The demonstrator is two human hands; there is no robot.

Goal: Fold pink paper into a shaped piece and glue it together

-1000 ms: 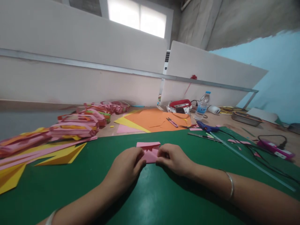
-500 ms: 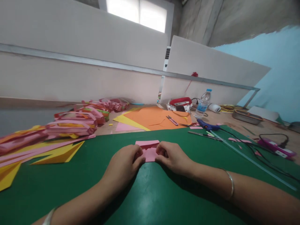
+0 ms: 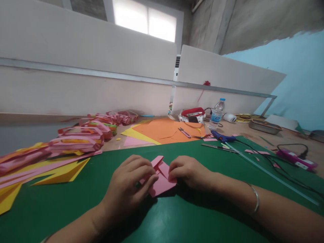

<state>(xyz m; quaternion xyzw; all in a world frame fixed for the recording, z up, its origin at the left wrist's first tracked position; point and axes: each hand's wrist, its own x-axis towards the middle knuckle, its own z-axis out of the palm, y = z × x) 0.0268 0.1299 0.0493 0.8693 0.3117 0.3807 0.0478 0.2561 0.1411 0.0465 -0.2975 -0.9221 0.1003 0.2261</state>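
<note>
Between my hands is a folded pink sheet (image 3: 163, 185), tilted over the green mat (image 3: 177, 219), with a raised flap at its far side. My left hand (image 3: 130, 180) is closed on its left side, thumb and fingers pinching the edge. On the right, my right hand (image 3: 189, 172) has its fingertips pressed together at the sheet's right edge. Fingers cover part of both sides. Whether the sheet is paper or felt I cannot tell.
Pink strip bundles (image 3: 78, 138) and yellow pieces (image 3: 63, 172) lie left. Behind the mat are an orange sheet (image 3: 167, 128), thread snips (image 3: 184, 132) and a water bottle (image 3: 217, 113). A blue glue gun (image 3: 222, 136), tweezers (image 3: 217, 147) and a purple power strip (image 3: 295, 158) sit right.
The pink sheet has turned and come nearer to me, showing more of its face. My left hand has shifted left and closer. The right hand still touches the right edge.
</note>
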